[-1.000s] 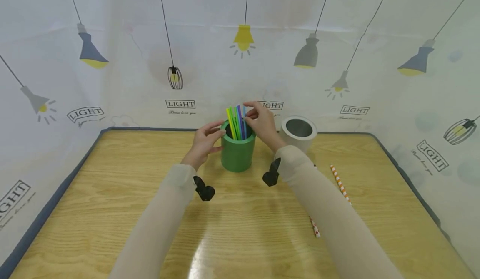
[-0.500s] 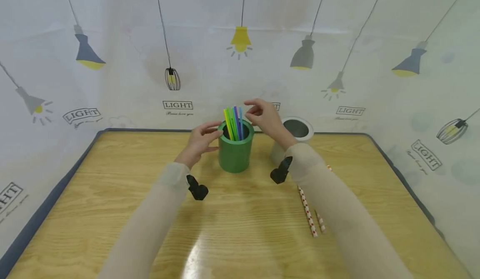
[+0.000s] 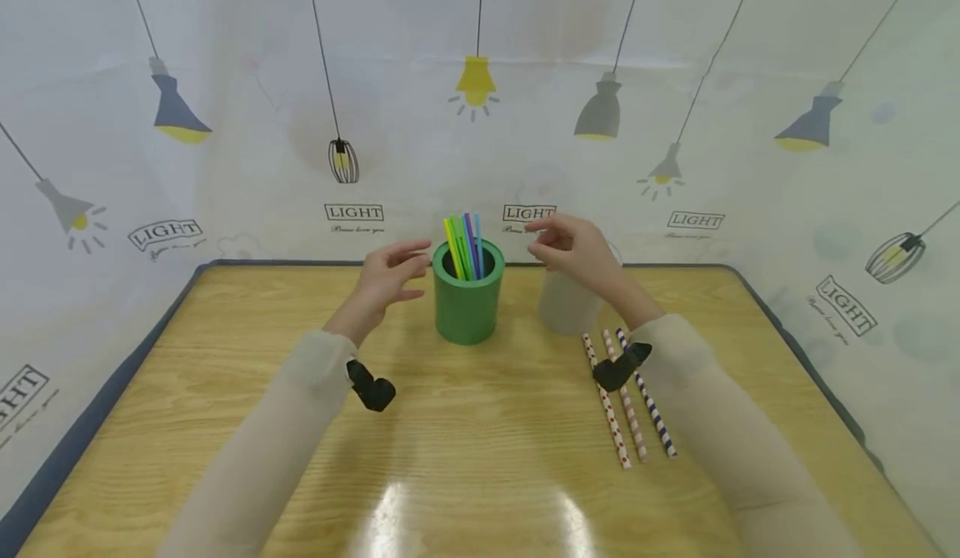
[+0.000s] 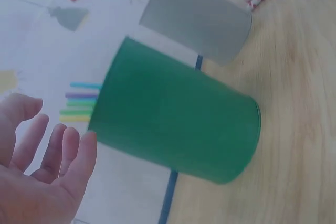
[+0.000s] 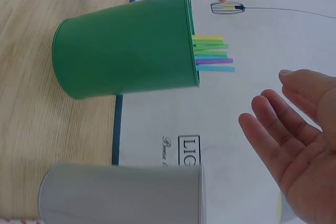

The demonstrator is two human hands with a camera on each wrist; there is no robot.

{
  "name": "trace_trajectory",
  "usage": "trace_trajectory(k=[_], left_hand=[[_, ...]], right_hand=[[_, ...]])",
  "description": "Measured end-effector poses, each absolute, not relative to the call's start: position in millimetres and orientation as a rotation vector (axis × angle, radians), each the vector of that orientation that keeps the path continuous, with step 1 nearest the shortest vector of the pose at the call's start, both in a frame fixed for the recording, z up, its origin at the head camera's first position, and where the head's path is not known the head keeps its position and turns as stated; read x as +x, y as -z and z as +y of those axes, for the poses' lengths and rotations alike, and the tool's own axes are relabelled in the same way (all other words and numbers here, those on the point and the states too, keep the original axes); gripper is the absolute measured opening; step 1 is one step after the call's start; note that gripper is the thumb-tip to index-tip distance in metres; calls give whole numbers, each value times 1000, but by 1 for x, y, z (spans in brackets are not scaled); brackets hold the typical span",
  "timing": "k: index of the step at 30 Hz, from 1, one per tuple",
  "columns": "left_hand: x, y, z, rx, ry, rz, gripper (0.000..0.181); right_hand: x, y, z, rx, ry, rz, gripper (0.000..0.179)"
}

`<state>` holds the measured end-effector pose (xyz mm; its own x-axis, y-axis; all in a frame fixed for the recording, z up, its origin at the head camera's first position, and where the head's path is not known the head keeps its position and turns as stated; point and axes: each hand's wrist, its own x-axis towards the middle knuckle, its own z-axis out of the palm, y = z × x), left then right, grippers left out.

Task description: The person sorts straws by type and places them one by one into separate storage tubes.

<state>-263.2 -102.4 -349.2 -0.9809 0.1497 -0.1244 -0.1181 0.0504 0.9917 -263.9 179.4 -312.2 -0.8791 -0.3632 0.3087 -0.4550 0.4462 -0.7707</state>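
A green cylindrical container (image 3: 467,312) stands upright near the back of the table, with several yellow, green, purple and blue plastic straws (image 3: 465,246) leaning inside it. My left hand (image 3: 378,283) is just left of the container, fingers loosely extended and apart from it. On the other side my right hand (image 3: 581,256) hovers over the grey-white container (image 3: 568,304), partly hiding its mouth. Both palms show nothing in them; the right wrist view has the right hand (image 5: 304,145) beyond the straw tops.
Patterned paper straws lie on the wooden table (image 3: 465,450) at right: a red-dotted one (image 3: 613,425), a pink-striped one (image 3: 633,420) and a blue-striped one (image 3: 656,416). A white lamp-printed backdrop (image 3: 405,83) rises behind the table's dark edge.
My right hand has drawn away from the blue straw and moved right over the grey-white container. My left hand has backed off leftward from the green container's rim.
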Motion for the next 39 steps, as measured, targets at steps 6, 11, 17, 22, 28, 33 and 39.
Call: trace_trajectory(k=[6,11,17,22,28,33,39], left_hand=[[-257,336,-76,117,-2082,2112,37],[-256,327,-43,199,-2101,2051,35],[-261,325,-6,258,-2041,2019,33],[-268,330,21,345,-1918,2013,35],[-277,339,47,308,-1898,2039,37],[-279,342,61,240,-1905,2129,41],[-284,351,76,193,-1869,2254,47]], right_hand=[[-246,311,207,667,-1438,-2638,31],[-228,300,230,629,-1423,-2670,30],[-232,323,279,520,-1445,-2685,35],[-233,339,312,429,-1475,-2745,40],[-231,355,340,283,-1490,-2843,45],[-232,376,357,207,-1555,-2879,47],[-231,402,371,75,-1673,-2839,50]])
